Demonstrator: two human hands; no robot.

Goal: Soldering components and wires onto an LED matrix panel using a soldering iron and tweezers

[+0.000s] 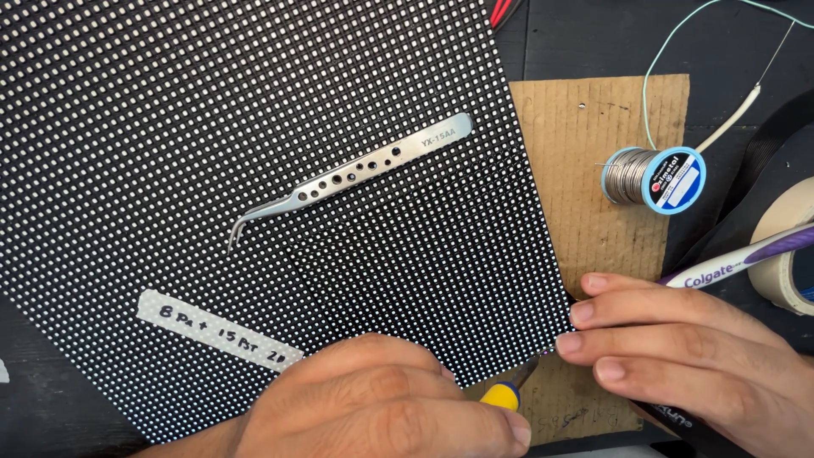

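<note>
Your left hand [381, 403] grips a yellow-handled tool [507, 392], its tip at the dotted panel [254, 127] corner by your right fingers [585, 343], which lie flat, holding nothing. A slip could jab them or scratch the panel.

From my feed I see only a dark, nearly black surface [593, 38] filling the edges of the view — no walls, floor or windows show. A seam or groove runs down it near the top, right of centre. On it lies a flat piece of brown corrugated cardboard [593, 119] with a small hole near its upper edge. At the far right sits a roll of pale masking tape [793, 254], cut off by the frame, on a black strip. A thin pale-green wire [670, 51] curves across the top right. The light is even and bright — soft shadows, no glare.
</note>
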